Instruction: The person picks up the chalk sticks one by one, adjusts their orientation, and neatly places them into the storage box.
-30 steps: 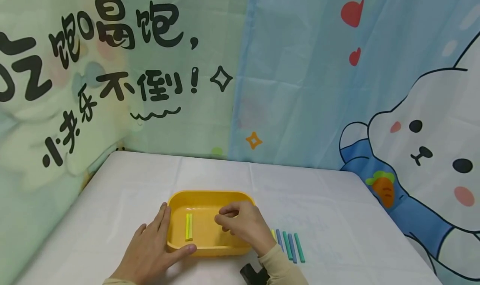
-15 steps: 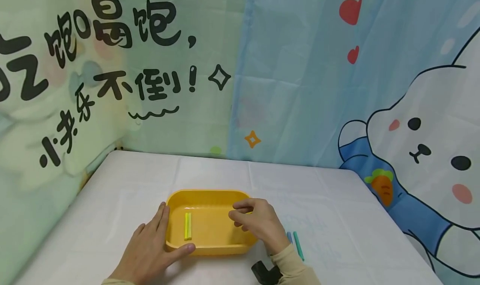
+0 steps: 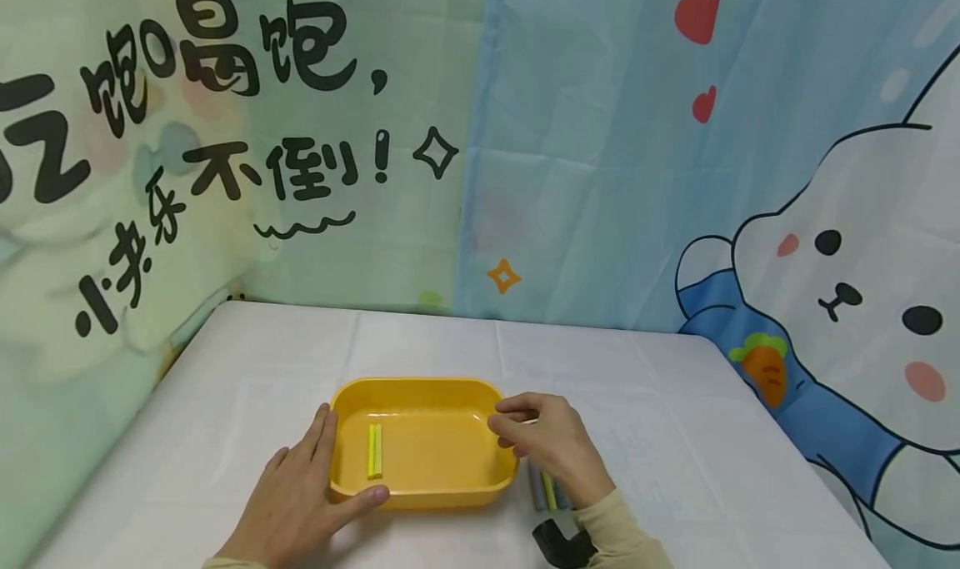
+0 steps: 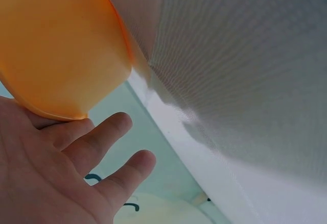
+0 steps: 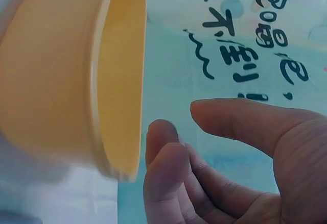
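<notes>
A yellow tray (image 3: 423,461) sits on the table, with two slim yellow sticks (image 3: 375,451) lying side by side in its left part. My left hand (image 3: 296,486) rests along the tray's left end, fingers straight and thumb over the front rim. In the left wrist view those fingers (image 4: 107,137) spread beneath the tray wall. My right hand (image 3: 551,440) hovers at the tray's right end. In the right wrist view its thumb and loosely bent fingers (image 5: 166,170) stand apart with nothing between them. Under this hand lie several sticks, a greyish one (image 3: 536,487) and a yellow one (image 3: 550,492) among them, partly hidden.
A black curved object (image 3: 561,544) shows beside the right sleeve (image 3: 626,536). White cloth (image 3: 675,436) covers the table. Printed curtains (image 3: 585,177) hang behind and along the left side.
My right hand has drawn rightward from over the tray to its right end, now covering some sticks on the table. My left hand has stayed at the tray; the two yellow sticks have not moved.
</notes>
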The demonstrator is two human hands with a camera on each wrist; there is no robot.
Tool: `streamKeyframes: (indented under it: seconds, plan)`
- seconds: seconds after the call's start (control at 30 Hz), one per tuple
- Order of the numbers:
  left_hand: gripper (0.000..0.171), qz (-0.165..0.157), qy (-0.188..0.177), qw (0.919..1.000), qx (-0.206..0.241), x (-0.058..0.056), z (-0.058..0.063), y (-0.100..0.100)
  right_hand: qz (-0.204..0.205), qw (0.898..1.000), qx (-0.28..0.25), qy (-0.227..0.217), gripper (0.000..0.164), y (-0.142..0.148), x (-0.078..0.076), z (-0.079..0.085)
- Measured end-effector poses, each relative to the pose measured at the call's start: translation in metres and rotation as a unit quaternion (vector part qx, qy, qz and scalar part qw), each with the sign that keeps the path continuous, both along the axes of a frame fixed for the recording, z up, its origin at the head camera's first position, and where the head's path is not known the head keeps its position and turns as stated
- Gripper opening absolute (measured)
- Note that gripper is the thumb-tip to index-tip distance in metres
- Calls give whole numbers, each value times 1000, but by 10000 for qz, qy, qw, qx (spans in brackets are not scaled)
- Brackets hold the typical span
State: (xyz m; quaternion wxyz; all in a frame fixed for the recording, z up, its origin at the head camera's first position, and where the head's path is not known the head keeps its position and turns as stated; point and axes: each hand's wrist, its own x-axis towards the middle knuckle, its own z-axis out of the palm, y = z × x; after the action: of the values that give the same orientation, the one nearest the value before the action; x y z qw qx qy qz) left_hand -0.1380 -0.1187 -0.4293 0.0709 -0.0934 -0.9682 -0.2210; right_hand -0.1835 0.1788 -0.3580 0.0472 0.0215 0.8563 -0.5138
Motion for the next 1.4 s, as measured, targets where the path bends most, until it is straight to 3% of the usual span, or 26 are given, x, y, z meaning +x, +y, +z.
streamKeyframes:
  seconds: [0.37, 0.57, 1.03, 1.4]
  plan:
    - [121, 7, -68, 10000, -13, 0, 0, 0, -356, 9990, 254, -9, 36, 26, -1, 3]
    - [119, -43, 140, 9999, 12, -1, -2, -1, -450, 9979, 468, -59, 41, 41, 0, 5]
    - [120, -19, -76, 10000, 7, -3, 0, 0, -538, 9940, 915, -260, 51, 75, 4, -2]
    - [120, -10, -22, 10000, -29, -1, -1, 0, -587, 9891, 1212, -590, 41, 99, 11, -16]
